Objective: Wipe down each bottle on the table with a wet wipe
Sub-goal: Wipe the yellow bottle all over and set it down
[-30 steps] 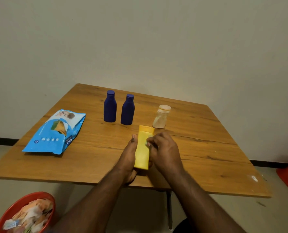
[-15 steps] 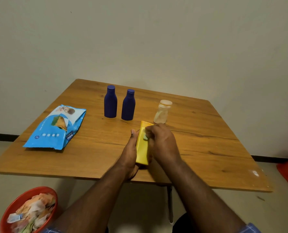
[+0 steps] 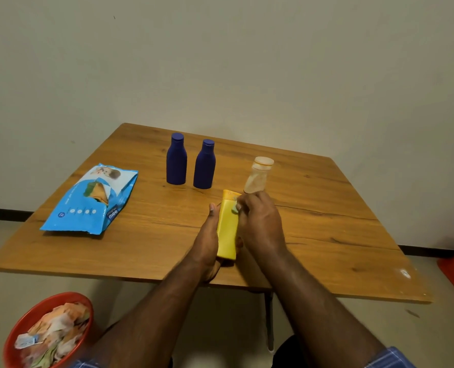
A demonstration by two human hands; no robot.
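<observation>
Yellow bottle: near front edge of tabletop, mid; tilted, cap end pointing away from person, base end nearest; held betw. both hands.
Tabletop: wood, one corner set toward wall; carries all bottles + pack.
Wipes pack: blue/white, lying flat on left part of tabletop, well apart from bottles.
Bin: red, on floor below front-left of tabletop; full of crumpled used wipes.
Right hand: on right side of yellow bottle, back of hand up; fingers curled, pinching wipe vs. bottle near cap end.
Left hand: along left side of yellow bottle; thumb up along bottle's edge, other fingers hidden under it; grips bottle from that side.
Blue bottle 1: upright, cap on, back-centre of tabletop, left of the pair.
Blue bottle 2: upright, cap on, just beside bottle 1 to its right, not touching.
Clear bottle: pale, wide cap, upright, right of blue pair; just behind right hand; base partly hidden by knuckles.
Wipe: small pale bunch, only a bit shows betw. right fingers and bottle top.
Sleeves: blue stripe cloth, bottom edge of view, right one plainest.
</observation>
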